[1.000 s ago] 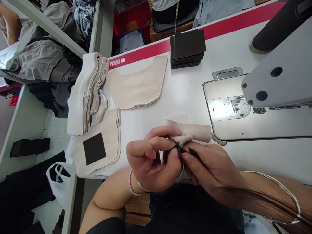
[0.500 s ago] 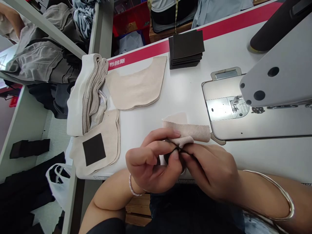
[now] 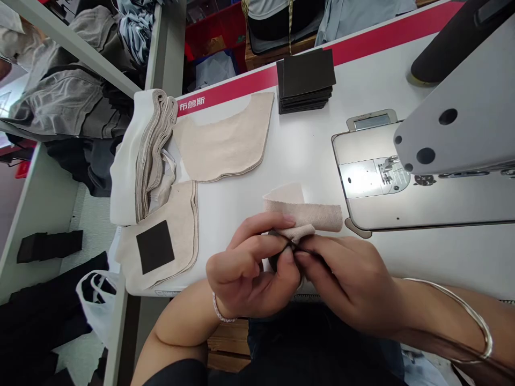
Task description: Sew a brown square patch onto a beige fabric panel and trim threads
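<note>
Near the table's front edge, my left hand [image 3: 255, 268] pinches a small piece of dark fabric [image 3: 274, 261] joined to or bunched with beige fabric [image 3: 317, 214]. Close against it, my right hand [image 3: 348, 281] pinches the same dark fabric from the other side. The fingertips of both hands almost meet. Beyond them the beige fabric lies folded on the white table, its strip pointing toward the sewing machine. Much of the dark piece is hidden by my fingers, so I cannot tell how the two fabrics are joined.
At the right stands a sewing machine [image 3: 462, 107] with a metal bed plate [image 3: 442, 203]. Black fabric squares [image 3: 308, 75] are stacked at the back. Beige cut pieces [image 3: 229, 142], one dark square [image 3: 155, 246] and a folded fabric bundle [image 3: 137, 155] lie left. A person's arm shows far left.
Both hands keep their pinch on the fabric with only slight finger movement. The whole view has shifted a little. At the far left, the other person's arm has moved.
</note>
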Action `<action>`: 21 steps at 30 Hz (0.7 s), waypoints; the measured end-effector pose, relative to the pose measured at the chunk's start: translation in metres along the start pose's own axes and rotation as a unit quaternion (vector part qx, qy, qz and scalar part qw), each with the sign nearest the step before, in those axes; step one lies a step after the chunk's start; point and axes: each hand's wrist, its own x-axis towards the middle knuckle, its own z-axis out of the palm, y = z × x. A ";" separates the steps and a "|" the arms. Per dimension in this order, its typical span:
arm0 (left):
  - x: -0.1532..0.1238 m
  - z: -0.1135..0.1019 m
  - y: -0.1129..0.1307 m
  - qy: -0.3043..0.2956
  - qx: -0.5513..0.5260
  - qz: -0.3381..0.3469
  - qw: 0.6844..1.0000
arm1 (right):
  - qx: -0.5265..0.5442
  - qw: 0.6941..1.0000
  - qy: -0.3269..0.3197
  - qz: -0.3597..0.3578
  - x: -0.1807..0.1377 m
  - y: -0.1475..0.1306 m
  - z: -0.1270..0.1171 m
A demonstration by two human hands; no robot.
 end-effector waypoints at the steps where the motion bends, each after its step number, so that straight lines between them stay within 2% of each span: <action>1: 0.000 0.000 0.000 0.002 0.002 -0.001 1.000 | 0.041 0.999 -0.017 0.021 0.002 -0.001 -0.002; 7: 0.000 -0.001 0.001 -0.002 0.021 0.000 1.000 | 0.197 0.971 -0.083 0.110 0.011 -0.005 -0.008; 13: 0.003 -0.003 0.003 -0.009 0.022 -0.013 1.000 | 0.224 0.960 -0.085 0.143 0.011 -0.005 -0.008; 16: 0.005 -0.005 0.003 -0.040 0.017 -0.018 0.999 | 0.230 0.957 -0.082 0.156 0.009 -0.006 -0.009; 21: 0.002 -0.005 0.001 -0.020 0.021 0.007 1.000 | 0.269 0.949 -0.087 0.141 0.005 -0.004 -0.009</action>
